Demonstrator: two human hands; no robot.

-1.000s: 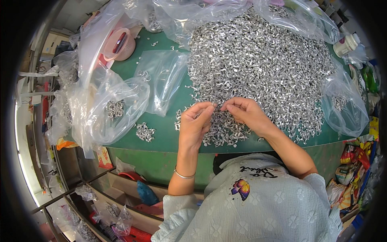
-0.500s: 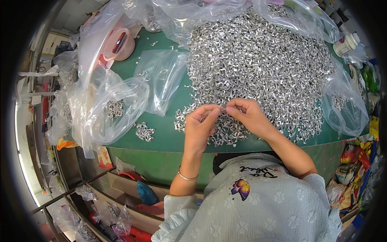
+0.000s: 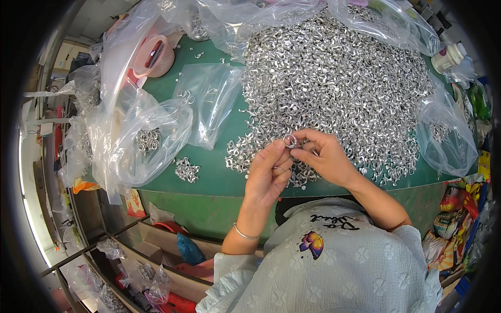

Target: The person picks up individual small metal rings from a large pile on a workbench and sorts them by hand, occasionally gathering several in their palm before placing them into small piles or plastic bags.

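Note:
A small silvery metal ring [image 3: 290, 141] is pinched at the fingertips of both hands, over the near edge of a wide heap of small curved silvery metal pieces [image 3: 334, 88]. My left hand [image 3: 269, 175] is closed on the ring's left side, its palm side partly turned up. A ring also circles one of its fingers. My right hand [image 3: 329, 159] grips the right side between thumb and forefinger. Among its curled fingers shows a bit of metal, too small to name. Left of my left hand lies a small pile of similar silvery pieces [image 3: 187, 170].
On the green table [image 3: 219, 172], a clear plastic bag [image 3: 156, 117] holds several metal rings, beside a flat clear bag [image 3: 214, 99]. A pink basket [image 3: 166, 61] with a dark red object stands far left. A white bottle [image 3: 449, 57] stands far right. Drawers [image 3: 156, 250] sit below.
My left hand has rolled over, turning its palm side up and showing the ring on its finger. The held ring now stands up in plain view; my right hand has shifted slightly.

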